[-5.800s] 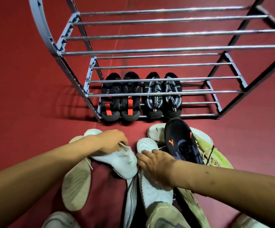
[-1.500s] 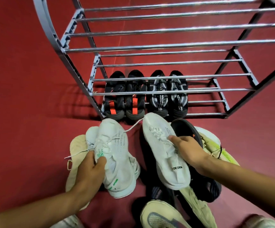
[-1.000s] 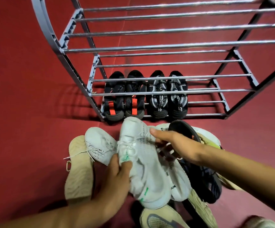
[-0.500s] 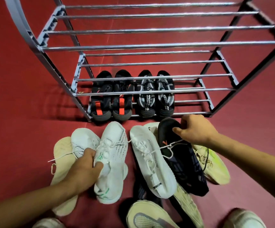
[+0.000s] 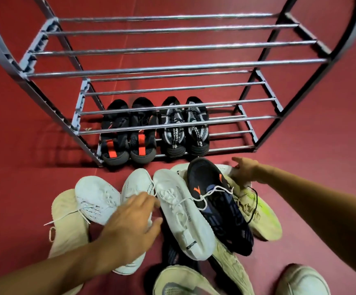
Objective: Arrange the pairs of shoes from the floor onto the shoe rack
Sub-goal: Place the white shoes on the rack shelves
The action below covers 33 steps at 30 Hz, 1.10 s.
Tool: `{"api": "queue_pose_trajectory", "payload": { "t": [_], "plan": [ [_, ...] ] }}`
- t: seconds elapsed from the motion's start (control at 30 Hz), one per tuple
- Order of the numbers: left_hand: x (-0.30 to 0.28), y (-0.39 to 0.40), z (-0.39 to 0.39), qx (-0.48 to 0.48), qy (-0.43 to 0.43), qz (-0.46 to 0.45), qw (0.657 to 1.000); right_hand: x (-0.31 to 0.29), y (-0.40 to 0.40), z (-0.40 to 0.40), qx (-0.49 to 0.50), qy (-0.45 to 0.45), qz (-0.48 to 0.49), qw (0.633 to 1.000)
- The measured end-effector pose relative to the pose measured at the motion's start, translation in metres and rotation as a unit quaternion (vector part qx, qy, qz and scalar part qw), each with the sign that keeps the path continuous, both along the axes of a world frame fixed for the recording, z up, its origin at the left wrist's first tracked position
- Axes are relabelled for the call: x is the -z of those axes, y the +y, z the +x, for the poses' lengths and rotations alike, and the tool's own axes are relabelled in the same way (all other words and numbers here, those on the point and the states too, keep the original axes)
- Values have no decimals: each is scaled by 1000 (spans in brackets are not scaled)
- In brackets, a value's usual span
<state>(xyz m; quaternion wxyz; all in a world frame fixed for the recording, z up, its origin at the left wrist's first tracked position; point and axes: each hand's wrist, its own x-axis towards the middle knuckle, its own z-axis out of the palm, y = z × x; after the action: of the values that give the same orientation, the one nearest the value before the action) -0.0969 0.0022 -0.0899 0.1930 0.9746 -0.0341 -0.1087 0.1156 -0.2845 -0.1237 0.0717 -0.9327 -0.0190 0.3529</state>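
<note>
A grey metal shoe rack [image 5: 172, 67] stands on the red floor. Its bottom tier holds a black pair with orange straps [image 5: 128, 137] and a black-and-white patterned pair [image 5: 185, 130]. Loose shoes lie in a pile in front of it. My left hand [image 5: 134, 226] lies open, fingers spread, over a white sneaker [image 5: 136, 184]. Beside that one lies a second white sneaker [image 5: 183, 216] with a label at its heel. A black shoe with an orange logo [image 5: 215, 201] leans on the pile. My right hand [image 5: 244, 170] touches a white shoe's edge [image 5: 226, 167] behind it, thumb out.
Another white sneaker [image 5: 96, 199] and an upturned beige sole [image 5: 66, 222] lie at the left. A beige shoe with neon yellow [image 5: 260, 216] lies at the right. More beige shoes [image 5: 179, 282] and a white one [image 5: 302, 282] sit at the bottom edge. The rack's upper tiers hold nothing.
My left hand has let go of the white sneaker and now lies spread over it. My right hand has left the black shoe's tip and moved right.
</note>
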Motion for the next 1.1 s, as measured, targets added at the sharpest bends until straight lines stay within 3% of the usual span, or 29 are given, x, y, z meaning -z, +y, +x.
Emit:
{"api": "queue_pose_trajectory", "payload": {
  "t": [0.07,0.13,0.23,0.37,0.43,0.53,0.6,0.73,0.83,0.93,1.0,1.07,1.1],
  "plan": [
    [4,-21,6,-66,185,-38,980,1,4,2,-55,-30,-42,997],
    [10,-39,14,-86,278,-58,955,3,5,3,-87,-58,-58,993],
    [18,-56,20,-138,317,-131,929,-24,3,6,-128,-93,-38,987],
    [36,-54,18,-304,347,-357,812,-109,6,4,-217,-159,-98,958],
    [43,-48,13,-349,319,-388,791,-154,17,-4,-258,-174,-155,938],
    [41,-47,1,-397,238,-385,799,-212,32,-25,-296,-204,-201,911],
    [26,-49,-5,-389,176,-379,821,-244,38,-36,-292,-216,-191,912],
    [-31,-42,-6,-224,60,-449,863,-284,55,-48,-312,-189,-78,928],
    [-62,-32,4,-128,55,-451,882,-281,71,-46,-374,-112,78,917],
    [-62,-16,12,-166,69,-453,873,-232,88,-35,-244,32,337,909],
    [-57,-5,5,-217,99,-415,878,-183,97,-31,-39,161,488,857],
    [-45,4,-9,-302,102,-419,850,-133,102,-33,187,238,545,782],
    [-39,8,-16,-345,106,-424,831,-108,104,-38,235,214,515,796]
  ]
}}
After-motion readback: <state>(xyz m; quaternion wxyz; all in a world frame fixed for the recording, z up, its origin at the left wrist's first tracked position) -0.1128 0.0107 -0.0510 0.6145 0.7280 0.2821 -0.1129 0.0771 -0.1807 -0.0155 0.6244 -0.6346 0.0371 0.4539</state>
